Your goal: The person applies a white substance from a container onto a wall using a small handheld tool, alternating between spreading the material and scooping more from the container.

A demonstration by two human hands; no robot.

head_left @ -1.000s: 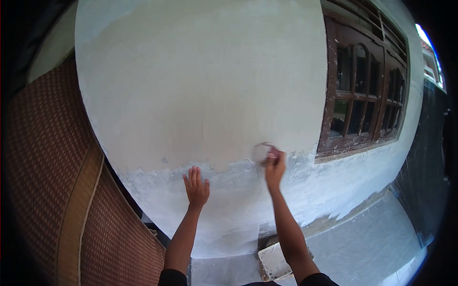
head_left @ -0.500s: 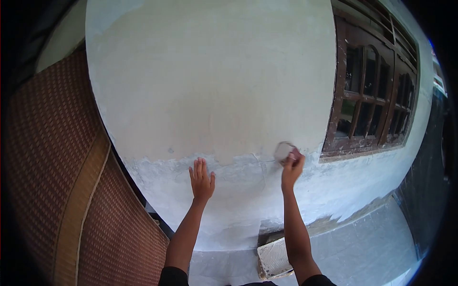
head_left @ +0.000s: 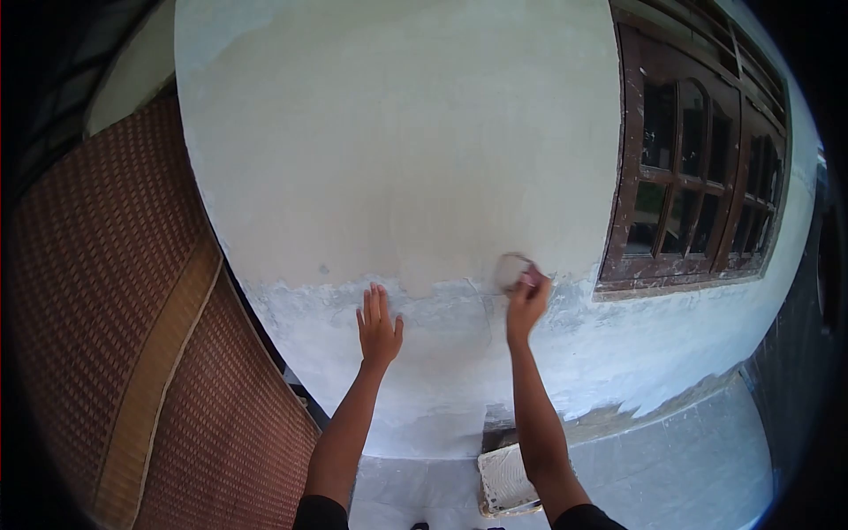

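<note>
My left hand (head_left: 380, 337) lies against the wall (head_left: 424, 177), its fingers stretched upward at the ragged border between cream paint above and whitish plaster below. To the right of it, my right hand (head_left: 527, 309) grips a scraper (head_left: 511, 272) by its reddish handle. The tool's flat blade is blurred by motion and overlaps the wall along the same border. My fingers hide part of the handle.
A brown wooden window (head_left: 680, 177) with glass panes is set in the wall at right. On the grey tiled floor (head_left: 662, 468) stands a whitish, plaster-smeared tray (head_left: 503, 481). A brown woven screen (head_left: 97, 256) leans along the left side.
My right hand has moved a little left along the wall with the scraper, whose blade has turned. My left hand stays flat on the wall, while the view has shifted slightly.
</note>
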